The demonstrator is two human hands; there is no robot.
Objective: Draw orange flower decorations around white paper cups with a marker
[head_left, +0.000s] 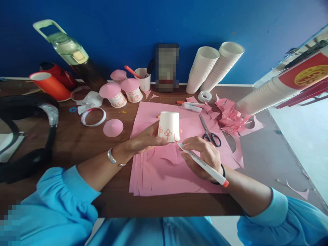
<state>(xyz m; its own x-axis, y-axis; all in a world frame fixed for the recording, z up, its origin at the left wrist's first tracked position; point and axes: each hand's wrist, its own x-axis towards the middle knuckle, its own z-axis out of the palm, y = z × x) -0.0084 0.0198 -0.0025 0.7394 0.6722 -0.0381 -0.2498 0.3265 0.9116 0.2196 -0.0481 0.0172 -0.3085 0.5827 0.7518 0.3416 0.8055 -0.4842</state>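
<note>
White cup is clasped in my left grip; my right grip pinches a marker. Any slip could streak the flowers.

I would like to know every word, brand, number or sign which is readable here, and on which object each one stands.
No text can be read with certainty.
White marker in the right hand: print along the barrel, too small to read.
White tube: bluish print, too small and blurred.
Red label on the tilted cup stack: round yellow emblem, lettering unclear.
</note>
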